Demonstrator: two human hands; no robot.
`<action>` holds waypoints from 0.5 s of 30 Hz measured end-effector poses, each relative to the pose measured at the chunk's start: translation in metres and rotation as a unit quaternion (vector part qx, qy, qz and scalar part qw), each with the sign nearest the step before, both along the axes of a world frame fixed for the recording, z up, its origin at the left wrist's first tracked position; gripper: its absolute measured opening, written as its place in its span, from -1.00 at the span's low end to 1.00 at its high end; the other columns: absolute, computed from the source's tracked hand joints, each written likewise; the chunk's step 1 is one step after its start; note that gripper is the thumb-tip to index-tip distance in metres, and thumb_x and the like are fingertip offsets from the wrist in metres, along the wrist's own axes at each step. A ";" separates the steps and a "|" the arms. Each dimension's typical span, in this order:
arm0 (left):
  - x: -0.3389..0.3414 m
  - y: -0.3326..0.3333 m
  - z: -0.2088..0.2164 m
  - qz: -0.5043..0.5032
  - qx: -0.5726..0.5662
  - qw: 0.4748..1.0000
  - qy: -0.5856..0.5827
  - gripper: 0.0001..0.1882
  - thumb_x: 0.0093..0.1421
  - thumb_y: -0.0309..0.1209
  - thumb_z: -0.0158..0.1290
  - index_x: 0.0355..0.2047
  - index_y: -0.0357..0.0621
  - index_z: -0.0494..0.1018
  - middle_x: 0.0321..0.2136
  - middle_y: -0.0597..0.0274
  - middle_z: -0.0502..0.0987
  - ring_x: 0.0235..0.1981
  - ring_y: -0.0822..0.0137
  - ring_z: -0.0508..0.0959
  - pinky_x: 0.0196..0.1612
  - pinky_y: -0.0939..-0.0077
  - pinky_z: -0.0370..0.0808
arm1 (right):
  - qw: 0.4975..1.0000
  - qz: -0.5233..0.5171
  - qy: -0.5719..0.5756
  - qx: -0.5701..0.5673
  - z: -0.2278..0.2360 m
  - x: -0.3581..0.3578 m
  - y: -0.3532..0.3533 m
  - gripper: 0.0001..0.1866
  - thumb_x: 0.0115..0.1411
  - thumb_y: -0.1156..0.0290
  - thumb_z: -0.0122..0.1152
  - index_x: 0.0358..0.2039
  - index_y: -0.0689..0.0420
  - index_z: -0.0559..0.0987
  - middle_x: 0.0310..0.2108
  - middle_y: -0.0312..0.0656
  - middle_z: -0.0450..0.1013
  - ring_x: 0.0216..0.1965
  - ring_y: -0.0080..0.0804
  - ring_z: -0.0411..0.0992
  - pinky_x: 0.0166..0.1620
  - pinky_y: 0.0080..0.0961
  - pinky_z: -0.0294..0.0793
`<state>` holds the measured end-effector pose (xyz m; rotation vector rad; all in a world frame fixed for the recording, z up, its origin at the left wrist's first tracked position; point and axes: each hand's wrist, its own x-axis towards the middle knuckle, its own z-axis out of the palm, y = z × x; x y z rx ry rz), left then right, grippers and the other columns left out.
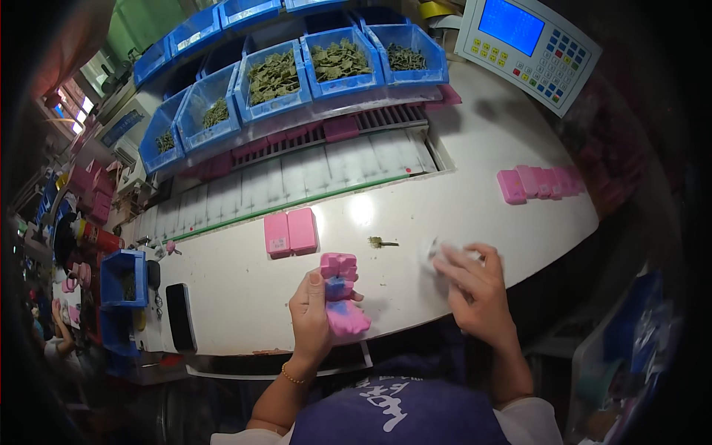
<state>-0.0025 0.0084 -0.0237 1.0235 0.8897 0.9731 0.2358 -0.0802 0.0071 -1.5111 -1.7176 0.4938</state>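
My left hand (311, 311) is closed around an opened pink mould (348, 319), with blue patches on its inner faces and an uneven edge. To the right, my right hand (478, 289) is raised just over the white table (400, 289). Its fingers are closed on a white object (432, 251), smeared by motion, so its kind cannot be made out. Between the hands, slightly farther off, lies a small olive-brown piece with a thin stem (382, 242). Two pink blocks (300, 228) lie side by side beyond my left hand.
Blue bins (271, 111) of greenish-brown pieces line the back above a pale slatted panel (297, 182). A keypad unit with a blue screen (526, 48) stands far right. Pink blocks (538, 183) sit in a row below it. A phone (180, 317) lies at left, by stacked blue bins (122, 278).
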 end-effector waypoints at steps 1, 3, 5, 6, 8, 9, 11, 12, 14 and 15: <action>0.001 0.001 0.000 -0.015 -0.008 1.000 -0.001 -0.51 0.46 -0.13 -0.29 -0.04 -0.41 0.34 -0.24 -0.13 0.56 -0.43 0.17 0.65 -0.39 0.38 0.65 | 0.996 -0.040 -0.078 0.036 0.001 -0.006 0.004 -0.47 -0.07 0.58 0.19 0.02 0.16 0.58 0.07 -0.08 0.48 -0.15 -0.22 0.42 0.01 -0.42 0.39; 0.010 -0.003 0.000 -0.023 -0.064 0.997 -0.048 -0.53 0.47 -0.14 -0.29 -0.02 -0.38 0.34 -0.22 -0.12 0.56 -0.40 0.14 0.66 -0.33 0.37 0.65 | 0.981 -0.085 -0.157 0.070 0.001 -0.027 0.014 -0.49 -0.02 0.51 0.27 0.04 0.17 0.57 0.05 -0.08 0.48 -0.11 -0.21 0.42 0.06 -0.37 0.35; 0.012 -0.010 -0.011 -0.051 -0.067 0.996 -0.038 -0.54 0.47 -0.14 -0.29 0.00 -0.34 0.33 -0.22 -0.06 0.55 -0.29 0.18 0.64 -0.23 0.35 0.65 | 0.990 -0.005 0.141 0.029 -0.007 -0.054 0.022 -0.51 0.14 0.32 0.33 0.08 0.18 0.50 -0.03 -0.11 0.46 -0.24 -0.31 0.39 -0.07 -0.50 0.41; 0.009 -0.013 -0.015 -0.062 -0.047 0.997 -0.029 -0.51 0.47 -0.12 -0.27 0.01 -0.36 0.38 -0.19 0.11 0.55 -0.18 0.36 0.57 -0.19 0.43 0.60 | 0.990 -0.009 0.140 0.031 -0.015 -0.055 0.026 -0.51 0.14 0.32 0.33 0.08 0.18 0.50 -0.03 -0.11 0.46 -0.24 -0.31 0.39 -0.07 -0.50 0.41; 0.006 -0.016 -0.010 -0.080 -0.078 0.992 -0.054 -0.55 0.45 -0.16 -0.20 0.01 -0.35 0.37 -0.17 0.10 0.54 -0.16 0.36 0.56 -0.17 0.44 0.60 | 0.956 0.045 0.284 -0.066 -0.029 -0.053 0.033 -0.57 0.19 0.27 0.33 0.02 0.19 0.54 -0.20 -0.20 0.45 -0.24 -0.47 0.38 -0.14 -0.54 0.39; 0.002 -0.018 -0.007 -0.090 -0.110 0.987 -0.077 -0.60 0.44 -0.20 -0.14 0.01 -0.34 0.37 -0.15 0.09 0.53 -0.14 0.36 0.55 -0.14 0.44 0.60 | 0.955 0.047 0.286 -0.068 -0.028 -0.053 0.033 -0.57 0.19 0.27 0.33 0.02 0.19 0.54 -0.20 -0.20 0.45 -0.24 -0.47 0.38 -0.14 -0.54 0.39; 0.001 -0.015 -0.001 -0.105 -0.013 0.994 -0.014 -0.64 0.41 -0.27 -0.07 0.01 -0.34 0.36 -0.14 0.09 0.52 -0.12 0.36 0.54 -0.14 0.45 0.59 | 0.950 0.060 0.294 -0.082 -0.023 -0.050 0.031 -0.62 0.17 0.32 0.35 -0.02 0.17 0.56 -0.29 -0.28 0.41 -0.28 -0.59 0.36 -0.22 -0.62 0.36; 0.001 -0.014 0.001 -0.123 0.087 0.987 0.046 -0.68 0.37 -0.34 0.00 0.01 -0.33 0.36 -0.14 0.08 0.51 -0.10 0.35 0.53 -0.13 0.46 0.59 | 0.950 0.059 0.294 -0.083 -0.023 -0.050 0.031 -0.62 0.17 0.32 0.35 -0.02 0.17 0.56 -0.29 -0.28 0.41 -0.28 -0.59 0.36 -0.22 -0.62 0.36; 0.002 -0.014 0.002 -0.123 0.081 0.989 0.029 -0.69 0.34 -0.39 0.04 0.01 -0.33 0.36 -0.15 0.10 0.50 -0.11 0.36 0.53 -0.14 0.47 0.59 | 0.933 0.083 0.335 -0.107 -0.024 -0.049 0.030 -0.63 0.13 0.41 0.40 -0.05 0.16 0.57 -0.22 -0.30 0.44 -0.30 -0.65 0.38 -0.26 -0.67 0.37; 0.002 -0.014 0.002 -0.120 0.077 0.990 0.014 -0.69 0.30 -0.45 0.09 0.00 -0.32 0.37 -0.17 0.12 0.49 -0.13 0.36 0.54 -0.14 0.48 0.58 | 0.933 0.082 0.335 -0.107 -0.025 -0.048 0.029 -0.63 0.13 0.41 0.40 -0.05 0.16 0.57 -0.22 -0.30 0.44 -0.30 -0.65 0.38 -0.26 -0.67 0.37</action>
